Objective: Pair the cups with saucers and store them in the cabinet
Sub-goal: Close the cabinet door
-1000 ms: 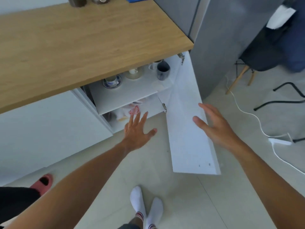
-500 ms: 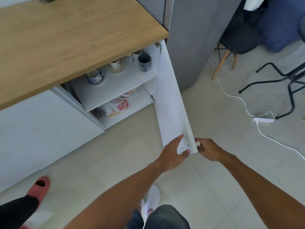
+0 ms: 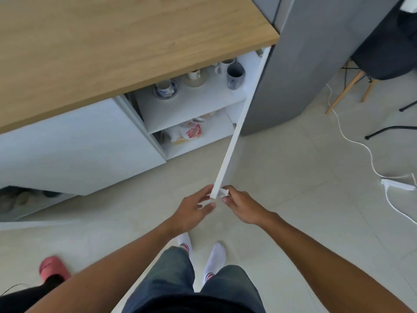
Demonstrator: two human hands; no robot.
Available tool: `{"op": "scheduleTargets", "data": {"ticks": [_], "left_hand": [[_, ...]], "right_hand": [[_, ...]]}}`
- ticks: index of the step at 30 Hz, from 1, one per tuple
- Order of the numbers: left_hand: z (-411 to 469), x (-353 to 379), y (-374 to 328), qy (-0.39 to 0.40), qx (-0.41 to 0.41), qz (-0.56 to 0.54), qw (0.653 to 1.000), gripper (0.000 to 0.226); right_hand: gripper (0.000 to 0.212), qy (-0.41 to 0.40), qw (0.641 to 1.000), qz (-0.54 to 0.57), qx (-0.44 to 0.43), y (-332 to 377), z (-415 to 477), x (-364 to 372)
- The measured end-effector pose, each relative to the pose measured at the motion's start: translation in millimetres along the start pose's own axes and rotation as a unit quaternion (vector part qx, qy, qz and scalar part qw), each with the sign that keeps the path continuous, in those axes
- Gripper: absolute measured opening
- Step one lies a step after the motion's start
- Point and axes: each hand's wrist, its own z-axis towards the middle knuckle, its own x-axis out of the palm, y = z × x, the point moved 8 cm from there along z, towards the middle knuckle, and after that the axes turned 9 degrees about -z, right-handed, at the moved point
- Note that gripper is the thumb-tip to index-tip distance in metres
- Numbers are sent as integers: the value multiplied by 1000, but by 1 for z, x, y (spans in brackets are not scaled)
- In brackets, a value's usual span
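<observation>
On the cabinet's upper shelf, under the bench, a blue-patterned cup on its saucer, a pale pair and two mugs look stored. Only closing seems left: left hand pinches the door edge, right hand grips its knob.

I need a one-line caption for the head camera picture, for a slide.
Both hands, left and right, hold the open cabinet door at its free edge; cups on saucers stand on the upper shelf.
</observation>
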Motion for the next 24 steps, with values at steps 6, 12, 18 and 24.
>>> {"op": "scheduleTargets", "data": {"ticks": [6,12,18,24], "left_hand": [[-7,-106,23,-117,-37,-51,991,43],[22,-202,28,-198,-57,-134,969,46],[65,-280,11,-225,-58,-157,960,60],[98,-341,0,-236,-72,-140,959,73]], "right_hand": [[28,-10,999,-13,-52,84,80,15],[23,-6,998,5,-66,156,167,6],[31,11,997,-11,-74,208,251,-2],[41,24,996,-46,-72,238,318,-18]]}}
